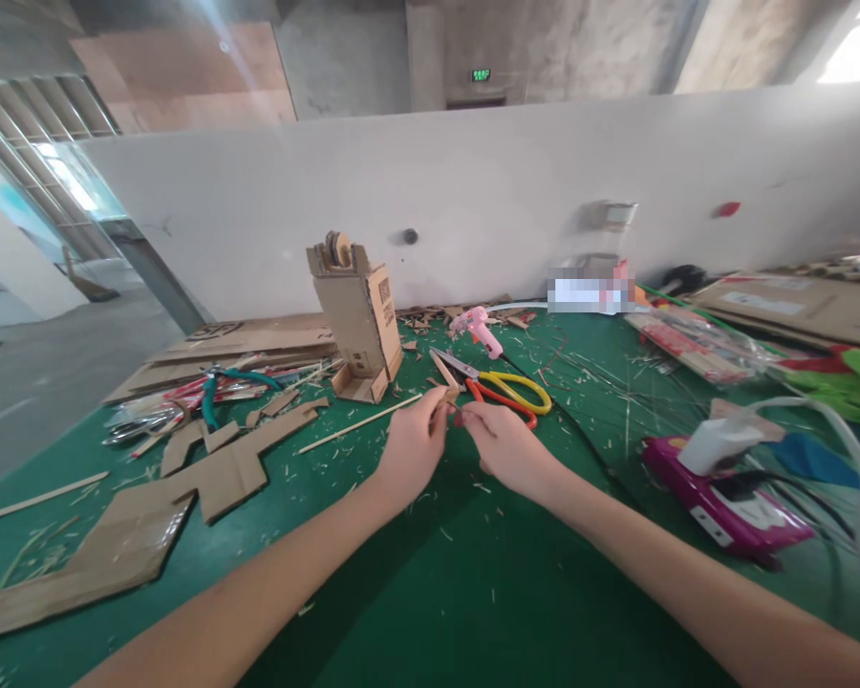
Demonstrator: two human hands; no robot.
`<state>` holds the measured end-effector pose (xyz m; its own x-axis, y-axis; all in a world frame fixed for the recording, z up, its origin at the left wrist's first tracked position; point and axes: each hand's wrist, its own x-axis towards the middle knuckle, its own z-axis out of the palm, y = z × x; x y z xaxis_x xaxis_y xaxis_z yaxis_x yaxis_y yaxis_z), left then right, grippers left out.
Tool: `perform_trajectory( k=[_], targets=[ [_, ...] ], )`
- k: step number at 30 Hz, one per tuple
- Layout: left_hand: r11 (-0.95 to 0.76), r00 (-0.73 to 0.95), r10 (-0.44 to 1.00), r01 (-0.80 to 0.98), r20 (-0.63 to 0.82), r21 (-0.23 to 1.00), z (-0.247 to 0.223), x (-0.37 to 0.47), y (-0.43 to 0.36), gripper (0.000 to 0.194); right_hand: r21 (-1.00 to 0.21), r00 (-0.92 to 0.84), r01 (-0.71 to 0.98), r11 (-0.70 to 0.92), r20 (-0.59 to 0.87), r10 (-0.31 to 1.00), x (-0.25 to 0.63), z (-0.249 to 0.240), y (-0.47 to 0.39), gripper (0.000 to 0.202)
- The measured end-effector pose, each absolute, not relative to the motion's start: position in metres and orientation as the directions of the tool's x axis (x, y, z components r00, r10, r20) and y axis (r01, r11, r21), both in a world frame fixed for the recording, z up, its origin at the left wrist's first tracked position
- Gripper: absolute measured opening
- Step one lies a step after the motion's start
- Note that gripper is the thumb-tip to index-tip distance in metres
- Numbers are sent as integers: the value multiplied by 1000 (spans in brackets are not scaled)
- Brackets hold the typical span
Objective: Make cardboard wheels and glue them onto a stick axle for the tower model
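I am bringing both hands together over the green table (516, 602), just in front of the scissors (468, 370). My left hand (414, 440) is pinching a small brown piece (453, 393) between closed fingertips, with the piece showing just above them. My right hand (505, 447) is meeting it from the other side, its fingers curling shut with hardly any gap; I cannot tell whether they are gripping the piece too. The scissors are lying with their blades pointing away to the left and their yellow and orange handles spreading behind my right hand. Beyond them, a pink glue gun (488, 336) is lying on its side, its black cable (586, 441) running toward the right. To the left of the scissors, a cardboard stand (354, 320) is standing upright, carrying a round cardboard wheel (339, 249) at its top. A thin stick (358, 423) is lying between the stand and my left hand. Farther left, teal pliers (210, 401) are resting near cut cardboard (233, 473) and plastic-wrapped sticks (159, 409). On my right, a magenta power strip (731, 511) is holding a white plug (717, 441), and a green cloth (849, 382) is lying beyond it. Wood slivers are littering the table, and a pale panel (473, 210) is rising behind everything.
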<state>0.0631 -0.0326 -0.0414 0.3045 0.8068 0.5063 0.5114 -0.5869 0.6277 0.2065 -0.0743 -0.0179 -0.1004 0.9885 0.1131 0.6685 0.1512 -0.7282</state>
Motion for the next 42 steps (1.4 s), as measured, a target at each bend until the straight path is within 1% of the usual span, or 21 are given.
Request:
perform_trajectory(
  k=[1, 2, 3, 4, 5, 8, 10, 13, 16, 18, 19, 21, 23, 26, 28, 30, 32, 37, 39, 42],
  targets=[
    [-595, 320, 801, 510, 506, 620, -42, 65, -34, 26, -860, -78, 502, 95, 65, 995, 206, -21, -72, 26],
    [-602, 332, 797, 508, 504, 617, -42, 66, -35, 27, -950, -65, 312, 31, 11, 998, 205, -23, -70, 24],
    [-604, 339, 795, 501, 502, 619, -42, 68, -35, 28, -988, -64, 150, -23, -33, 997, 205, -26, -69, 21],
    [-605, 344, 795, 489, 499, 628, -43, 69, -35, 29, -997, -67, 54, -52, -56, 996, 205, -28, -68, 18],
    [-604, 348, 797, 477, 494, 638, -43, 69, -35, 30, -998, -69, 6, -65, -65, 995, 205, -29, -67, 16],
    [-598, 349, 801, 457, 486, 658, -45, 69, -32, 32, -995, -72, -44, -91, -88, 994, 204, -28, -69, 15],
    [-597, 352, 802, 451, 483, 663, -45, 68, -31, 32, -985, -92, -110, -133, -123, 988, 204, -24, -72, 14],
    [-604, 368, 796, 444, 480, 661, -43, 66, -31, 30, -942, -173, -243, -230, -191, 966, 205, -18, -75, 13],
    [-614, 411, 786, 443, 461, 653, -41, 64, -27, 28, -900, -249, -312, -303, -230, 941, 209, -13, -75, 12],
    [-610, 427, 785, 406, 449, 680, -40, 63, -22, 26, -915, -263, -290, -280, -205, 943, 212, -11, -75, 16],
    [-598, 421, 790, 371, 445, 710, -41, 62, -18, 25, -937, -262, -252, -243, -176, 949, 213, -10, -75, 20],
    [-545, 400, 814, 272, 422, 793, -42, 60, -11, 23, -985, -254, -115, -129, -97, 962, 215, -8, -75, 28],
    [-457, 405, 837, 144, 369, 878, -43, 59, -6, 23, -996, -203, 82, 18, 1, 979, 216, -7, -76, 31],
    [-297, 455, 848, -19, 273, 955, -40, 58, -5, 24, -922, -75, 329, 206, 192, 979, 219, -9, -77, 29],
    [-220, 469, 855, -57, 220, 974, -36, 59, -8, 26, -864, -37, 408, 296, 308, 951, 222, -10, -78, 26],
    [-184, 457, 868, -67, 194, 981, -32, 60, -12, 27, -826, -46, 427, 369, 388, 921, 223, -10, -78, 23],
    [-176, 449, 873, -69, 189, 982, -30, 61, -14, 27, -809, -76, 427, 403, 412, 908, 224, -10, -78, 20],
    [-271, 482, 839, -36, 254, 962, -32, 60, -13, 27, -811, -148, 434, 393, 366, 919, 222, -11, -78, 17],
    [-303, 477, 833, -32, 281, 953, -33, 59, -11, 27, -829, -153, 406, 384, 353, 923, 222, -13, -77, 18],
    [-313, 461, 842, -6, 281, 950, -32, 56, -8, 26, -873, -151, 344, 346, 313, 938, 222, -17, -74, 18]
  ],
)
